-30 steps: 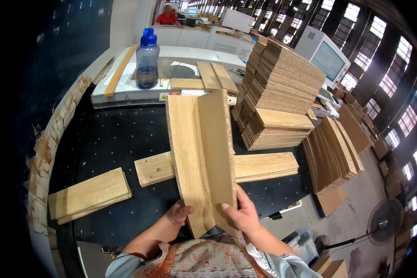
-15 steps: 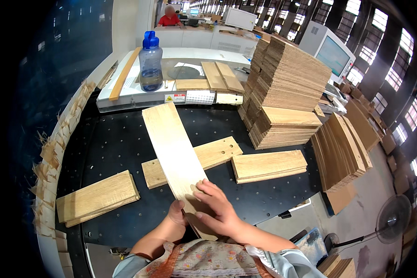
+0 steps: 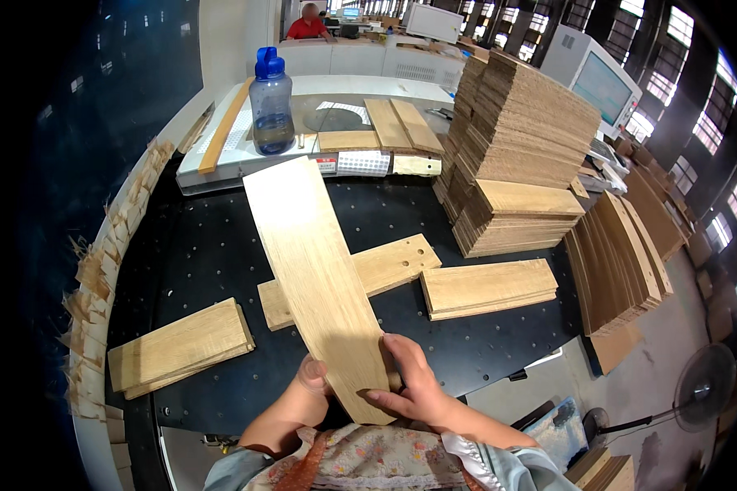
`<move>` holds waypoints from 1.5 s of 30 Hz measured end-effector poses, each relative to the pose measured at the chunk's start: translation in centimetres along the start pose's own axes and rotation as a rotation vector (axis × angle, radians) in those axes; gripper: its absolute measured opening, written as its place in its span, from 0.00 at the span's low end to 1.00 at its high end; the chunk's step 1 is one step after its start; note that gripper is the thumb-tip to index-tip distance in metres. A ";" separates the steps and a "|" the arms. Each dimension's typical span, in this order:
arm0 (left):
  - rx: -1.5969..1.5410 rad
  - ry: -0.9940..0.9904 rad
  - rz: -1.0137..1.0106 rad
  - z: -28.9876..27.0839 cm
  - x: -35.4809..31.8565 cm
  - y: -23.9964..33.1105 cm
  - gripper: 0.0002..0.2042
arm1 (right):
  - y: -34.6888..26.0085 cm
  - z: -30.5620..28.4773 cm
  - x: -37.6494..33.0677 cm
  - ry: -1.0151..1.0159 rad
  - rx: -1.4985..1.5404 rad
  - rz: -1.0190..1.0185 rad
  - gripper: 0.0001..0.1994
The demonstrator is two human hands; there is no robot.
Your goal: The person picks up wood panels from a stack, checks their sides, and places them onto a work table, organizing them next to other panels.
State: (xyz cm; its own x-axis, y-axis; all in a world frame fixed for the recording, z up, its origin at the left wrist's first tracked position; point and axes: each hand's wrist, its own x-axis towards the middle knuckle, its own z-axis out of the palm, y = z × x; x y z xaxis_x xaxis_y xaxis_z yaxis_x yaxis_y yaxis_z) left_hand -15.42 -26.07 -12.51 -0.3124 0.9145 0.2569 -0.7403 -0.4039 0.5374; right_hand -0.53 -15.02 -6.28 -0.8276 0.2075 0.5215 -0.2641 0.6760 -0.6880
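Note:
A long light wood-grain board (image 3: 315, 278) slants up and away from my body, its near end by my apron. My left hand (image 3: 309, 385) grips its left edge, thumb showing and the other fingers hidden beneath. My right hand (image 3: 413, 385) holds the right edge, thumb on the top face and fingers at the side. Under the raised board, a drilled board (image 3: 397, 263) with small round holes lies crosswise on the black table (image 3: 213, 245). Two short stacks of similar boards flank it, one at left (image 3: 184, 345) and one at right (image 3: 490, 288).
A tall stack of boards (image 3: 520, 123) stands at the back right, with more boards (image 3: 610, 266) leaning beside it. On the white ledge are a blue water bottle (image 3: 271, 106) and several boards (image 3: 401, 124). A fan (image 3: 703, 389) stands lower right. Another person (image 3: 309, 24) sits far back.
My right hand has moved from the board's top face to its right edge. The board has turned to show its face more broadly. The view has shifted slightly.

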 end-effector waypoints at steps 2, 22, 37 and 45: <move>0.029 0.027 0.021 0.4 0.0 0.1 0.46 | 0.6 0.4 -0.7 0.000 -0.044 -0.005 0.35; -0.001 -0.175 0.079 0.8 0.1 0.2 0.44 | 1.9 1.1 -1.7 0.046 -0.183 -0.197 0.35; 0.045 -0.154 0.090 0.4 -0.1 0.1 0.42 | 1.5 2.1 -1.6 0.022 -0.221 -0.149 0.48; 0.157 -0.017 -0.018 -1.0 -0.2 -0.5 0.40 | 0.3 3.2 -0.5 -0.040 -0.316 0.086 0.59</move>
State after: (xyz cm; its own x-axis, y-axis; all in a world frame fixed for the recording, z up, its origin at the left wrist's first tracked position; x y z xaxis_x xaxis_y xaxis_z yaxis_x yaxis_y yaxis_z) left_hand -15.58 -26.04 -13.62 -0.2888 0.9216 0.2593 -0.6430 -0.3874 0.6607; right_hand -1.81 -17.22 -8.34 -0.8608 0.2494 0.4438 -0.0308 0.8446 -0.5344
